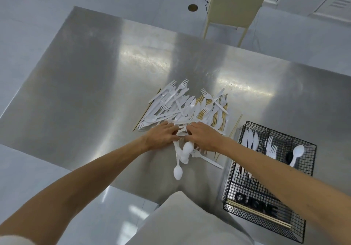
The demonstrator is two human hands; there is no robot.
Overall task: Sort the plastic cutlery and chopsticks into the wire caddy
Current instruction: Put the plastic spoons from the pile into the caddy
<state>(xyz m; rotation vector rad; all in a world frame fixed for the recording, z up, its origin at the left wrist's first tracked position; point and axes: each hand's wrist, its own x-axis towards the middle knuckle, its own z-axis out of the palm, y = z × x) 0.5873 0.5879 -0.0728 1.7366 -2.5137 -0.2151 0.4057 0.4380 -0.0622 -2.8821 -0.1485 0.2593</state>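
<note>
Forearms reach from the near edge across a steel table. Nearest, a white spoon lies by itself, its bowl toward the viewer and its handle running away toward the hands. Beyond it, the left hand and right hand rest palm down, side by side, on the near edge of a heap of white forks, knives and spoons mixed with wooden chopsticks. Their fingers curl among the pieces; whether either has closed on one cannot be told. Most pieces lie with their long axis running near to far. A black wire caddy stands to the right, closer to the right hand, already holding knives, forks, a spoon and chopsticks in separate compartments.
</note>
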